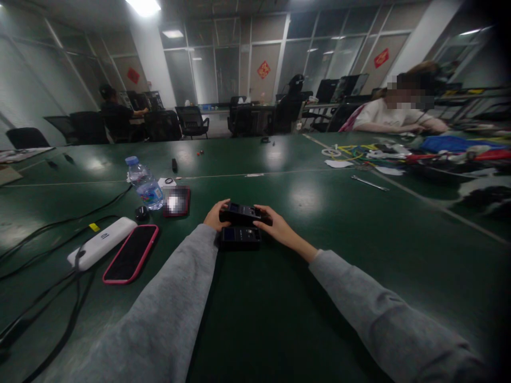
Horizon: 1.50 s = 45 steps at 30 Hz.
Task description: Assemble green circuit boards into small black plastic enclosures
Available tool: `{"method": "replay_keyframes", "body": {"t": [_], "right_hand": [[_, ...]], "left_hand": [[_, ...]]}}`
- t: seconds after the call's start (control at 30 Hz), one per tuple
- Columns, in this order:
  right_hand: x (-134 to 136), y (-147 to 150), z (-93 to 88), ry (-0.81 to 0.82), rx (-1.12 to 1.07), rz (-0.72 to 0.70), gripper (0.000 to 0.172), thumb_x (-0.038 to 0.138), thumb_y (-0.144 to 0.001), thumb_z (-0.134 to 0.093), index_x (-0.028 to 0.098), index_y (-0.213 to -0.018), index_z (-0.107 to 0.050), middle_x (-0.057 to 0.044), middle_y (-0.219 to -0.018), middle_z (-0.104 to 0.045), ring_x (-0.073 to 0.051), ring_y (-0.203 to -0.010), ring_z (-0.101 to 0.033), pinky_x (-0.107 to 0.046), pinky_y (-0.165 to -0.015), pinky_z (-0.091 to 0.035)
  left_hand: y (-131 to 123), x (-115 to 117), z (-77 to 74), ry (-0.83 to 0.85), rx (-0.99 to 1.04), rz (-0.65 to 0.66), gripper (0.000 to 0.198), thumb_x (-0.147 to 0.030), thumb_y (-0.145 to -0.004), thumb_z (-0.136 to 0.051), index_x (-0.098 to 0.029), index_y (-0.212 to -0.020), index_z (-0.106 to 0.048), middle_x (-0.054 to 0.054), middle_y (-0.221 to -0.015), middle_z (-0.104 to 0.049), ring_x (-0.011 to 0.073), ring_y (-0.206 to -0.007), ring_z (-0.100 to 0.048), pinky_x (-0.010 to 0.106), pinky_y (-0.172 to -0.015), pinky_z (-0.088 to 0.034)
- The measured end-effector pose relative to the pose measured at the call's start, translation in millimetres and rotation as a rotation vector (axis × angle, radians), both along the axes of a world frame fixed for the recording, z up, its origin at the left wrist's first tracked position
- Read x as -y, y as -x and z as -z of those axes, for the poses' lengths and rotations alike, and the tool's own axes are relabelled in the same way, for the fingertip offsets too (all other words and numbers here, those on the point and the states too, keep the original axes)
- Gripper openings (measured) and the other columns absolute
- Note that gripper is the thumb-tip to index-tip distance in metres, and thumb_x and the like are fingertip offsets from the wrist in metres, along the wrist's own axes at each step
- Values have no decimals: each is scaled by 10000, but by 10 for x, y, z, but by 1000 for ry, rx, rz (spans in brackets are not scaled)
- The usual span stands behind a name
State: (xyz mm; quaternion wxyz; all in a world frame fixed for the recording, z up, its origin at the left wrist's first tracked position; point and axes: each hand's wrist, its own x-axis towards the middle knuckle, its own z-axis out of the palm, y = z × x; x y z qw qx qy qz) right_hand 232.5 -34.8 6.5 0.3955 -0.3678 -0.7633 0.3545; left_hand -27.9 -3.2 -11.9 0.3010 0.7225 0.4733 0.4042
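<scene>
A black box-shaped device (242, 211) with a small screen and buttons is gripped at its two ends between my hands. My left hand (216, 215) closes on its left end, and my right hand (275, 222) on its right end, thumb at the near side. Just nearer to me, a second black device (240, 238) of like look lies on the green table (255, 298), its screen at the left and buttons at the right. I cannot tell whether the two devices touch, or whether the held one rests on the table.
To the left are a pink-edged phone (131, 254), a white power bank (102, 243) with black cables and a water bottle (144, 183). A wrench (370, 183) lies at right, before a heap of cables and tools (423, 154). A person (393, 114) sits beyond it.
</scene>
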Motion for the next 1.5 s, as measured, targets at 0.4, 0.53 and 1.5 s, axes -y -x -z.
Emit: {"method": "replay_keyframes", "body": {"t": [0.4, 0.53, 1.5], "right_hand": [[20, 10, -20, 17, -7, 11, 494, 345, -856, -611, 252, -1309, -438, -66, -1205, -544, -207, -1101, -541, -436, -986, -432], [-8, 9, 21, 11, -23, 12, 498, 367, -856, -611, 243, -1307, -439, -68, -1194, -548, -204, -1100, -540, -431, -987, -430], [-53, 73, -120, 276, -168, -64, 427, 537, -885, -501, 207, -1153, -536, -60, -1142, -585, -209, -1082, -542, -414, -997, -411]], "left_hand": [[-42, 72, -177, -300, -506, -36, 902, -114, -596, -701, -306, -1399, -338, 82, -1373, -412, 278, -1183, -457, 432, -963, -403], [-60, 151, -231, -394, -620, -70, 795, -154, -628, -723, -305, -1349, -424, 77, -1380, -447, 293, -1210, -433, 435, -978, -368], [-75, 266, -371, -526, -514, 67, 345, -291, -851, -518, -226, -1181, -595, 63, -1289, -583, 233, -1296, -437, 407, -1096, -329]]}}
